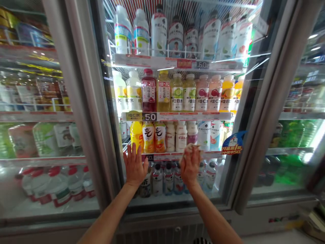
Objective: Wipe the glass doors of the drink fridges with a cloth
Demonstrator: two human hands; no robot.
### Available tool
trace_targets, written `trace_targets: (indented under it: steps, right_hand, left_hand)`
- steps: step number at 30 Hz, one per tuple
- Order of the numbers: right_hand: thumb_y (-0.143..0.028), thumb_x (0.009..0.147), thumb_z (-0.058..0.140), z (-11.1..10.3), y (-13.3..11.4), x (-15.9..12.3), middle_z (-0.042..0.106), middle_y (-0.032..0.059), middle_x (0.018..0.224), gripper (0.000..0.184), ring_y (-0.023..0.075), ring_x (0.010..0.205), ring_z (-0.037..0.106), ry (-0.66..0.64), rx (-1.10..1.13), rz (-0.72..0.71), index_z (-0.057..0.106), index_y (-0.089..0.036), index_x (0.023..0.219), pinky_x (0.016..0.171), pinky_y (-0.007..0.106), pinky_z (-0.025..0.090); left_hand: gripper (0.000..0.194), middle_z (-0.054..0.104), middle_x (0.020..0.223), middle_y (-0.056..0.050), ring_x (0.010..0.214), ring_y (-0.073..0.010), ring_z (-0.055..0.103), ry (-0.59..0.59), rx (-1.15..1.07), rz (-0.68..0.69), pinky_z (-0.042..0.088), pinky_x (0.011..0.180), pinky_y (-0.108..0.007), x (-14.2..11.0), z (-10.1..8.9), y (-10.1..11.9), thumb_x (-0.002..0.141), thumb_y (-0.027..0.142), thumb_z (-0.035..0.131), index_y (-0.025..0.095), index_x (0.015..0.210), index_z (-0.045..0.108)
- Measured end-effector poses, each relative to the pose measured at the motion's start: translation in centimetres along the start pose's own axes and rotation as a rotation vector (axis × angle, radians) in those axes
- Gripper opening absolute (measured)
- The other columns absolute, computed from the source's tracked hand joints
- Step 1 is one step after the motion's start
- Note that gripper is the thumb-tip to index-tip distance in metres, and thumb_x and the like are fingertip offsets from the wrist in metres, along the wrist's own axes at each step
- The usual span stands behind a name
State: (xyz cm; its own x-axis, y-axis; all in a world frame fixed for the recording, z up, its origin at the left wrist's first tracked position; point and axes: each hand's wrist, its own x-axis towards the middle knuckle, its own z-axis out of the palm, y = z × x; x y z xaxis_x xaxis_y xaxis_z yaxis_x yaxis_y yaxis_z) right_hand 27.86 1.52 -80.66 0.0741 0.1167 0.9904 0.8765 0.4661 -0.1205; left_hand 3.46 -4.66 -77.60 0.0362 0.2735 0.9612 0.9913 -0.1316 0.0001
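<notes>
My left hand [135, 166] lies flat against the glass door of a drinks fridge, fingers stretched and apart. Nothing is in it. My right hand [190, 167] presses a crumpled pale cloth [189, 149] to the same glass, its fingers over the cloth, so part of it is hidden. Behind the glass near my left hand stand orange bottles [148, 135]. White and pink milk-drink bottles [181, 137] are behind the glass above my right hand. Dark-capped bottles [168, 179] fill the lowest shelf between my wrists.
Metal door frames run up on the left [88, 84] and right [274, 84]. A blue promotional sticker [232, 143] is on the door's right side. Neighbouring fridge sections hold red-capped bottles [59, 183] and green bottles [291, 135]. A box-like object [315, 223] sits at the lower right.
</notes>
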Motion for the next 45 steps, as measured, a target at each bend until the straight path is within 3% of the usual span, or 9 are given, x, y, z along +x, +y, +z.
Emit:
trace_targets:
  steps: [3,8,14,20,24,27,32,38,45]
  right_hand:
    - [-0.021,0.084,0.047,-0.7,0.3,-1.0,0.033,0.0101,0.143,0.054,0.0268,0.134,0.026,-0.106,0.022,-0.173,0.034,-0.026,0.136,0.105,0.055,0.027]
    - [-0.022,0.086,0.041,-0.9,2.0,-0.7,0.021,0.0183,0.147,0.056,0.0322,0.135,0.020,0.163,-0.099,0.214,0.026,-0.017,0.140,0.100,0.062,0.027]
    - [-0.017,0.083,0.048,0.2,-3.9,-3.0,0.037,0.0083,0.141,0.055,0.0242,0.134,0.026,-0.154,0.044,-0.281,0.036,-0.026,0.135,0.108,0.050,0.025]
    - [-0.021,0.086,0.041,-0.1,-1.3,-1.4,0.021,0.0170,0.147,0.057,0.0325,0.136,0.019,0.136,-0.059,0.198,0.026,-0.018,0.141,0.100,0.062,0.028]
    - [-0.018,0.085,0.043,1.1,-6.3,-2.6,0.034,0.0110,0.143,0.055,0.0273,0.135,0.023,-0.092,0.075,-0.134,0.031,-0.024,0.138,0.105,0.056,0.027]
    - [-0.017,0.085,0.045,1.2,-7.3,-3.0,0.040,0.0087,0.140,0.056,0.0242,0.135,0.024,-0.161,0.083,-0.248,0.031,-0.026,0.138,0.108,0.052,0.025]
    - [-0.017,0.086,0.041,1.0,-5.7,-1.5,0.025,0.0132,0.147,0.058,0.0290,0.137,0.016,0.001,0.026,-0.031,0.024,-0.022,0.141,0.103,0.060,0.024]
    - [-0.019,0.085,0.045,1.5,-7.0,-0.6,0.046,0.0103,0.135,0.058,0.0234,0.136,0.021,-0.154,0.065,-0.323,0.027,-0.024,0.139,0.108,0.052,0.022]
    - [-0.018,0.084,0.045,2.0,-6.6,-0.6,0.029,0.0133,0.145,0.059,0.0278,0.137,0.016,0.006,0.066,-0.107,0.026,-0.021,0.140,0.105,0.059,0.022]
  left_hand:
    - [0.075,0.012,0.150,-0.009,0.138,-0.0279,0.010,-0.060,-0.001,0.033,0.016,0.110,-0.051,-1.4,-0.5,0.1,0.083,0.023,0.050,0.022,0.143,0.005]
    - [0.073,0.012,0.150,-0.009,0.138,-0.0276,0.012,-0.146,0.012,0.061,0.017,0.110,-0.051,-3.4,-1.0,0.0,0.082,0.021,0.049,0.023,0.143,0.008]
    - [0.071,0.017,0.149,-0.009,0.138,-0.0261,0.013,-0.194,0.022,0.088,0.020,0.110,-0.048,-3.5,-1.8,-0.5,0.082,0.019,0.049,0.023,0.143,0.011]
    - [0.069,0.020,0.148,-0.012,0.137,-0.0254,0.018,-0.176,0.025,-0.021,0.023,0.108,-0.048,-5.7,-2.5,-2.6,0.083,0.020,0.048,0.022,0.142,0.013]
    - [0.071,0.012,0.150,-0.011,0.137,-0.0269,0.014,-0.180,0.014,-0.028,0.025,0.108,-0.048,-6.8,-2.3,-3.2,0.082,0.020,0.048,0.022,0.143,0.011]
    - [0.069,0.013,0.150,-0.011,0.137,-0.0268,0.015,-0.206,0.014,-0.025,0.025,0.108,-0.048,-6.8,-2.3,-3.2,0.082,0.019,0.048,0.022,0.142,0.013]
    - [0.068,0.014,0.149,-0.012,0.138,-0.0274,0.013,-0.211,0.014,-0.043,0.022,0.108,-0.050,-6.5,-2.4,-2.7,0.082,0.019,0.048,0.021,0.142,0.016]
    - [0.069,0.018,0.148,-0.014,0.138,-0.0263,0.014,-0.208,0.067,0.012,0.017,0.110,-0.050,-5.1,-2.8,-2.1,0.083,0.021,0.048,0.018,0.142,0.014]
    - [0.069,0.019,0.148,-0.014,0.138,-0.0255,0.010,-0.241,0.069,-0.017,0.018,0.111,-0.047,-4.4,-2.2,-1.8,0.083,0.024,0.047,0.015,0.142,0.012]
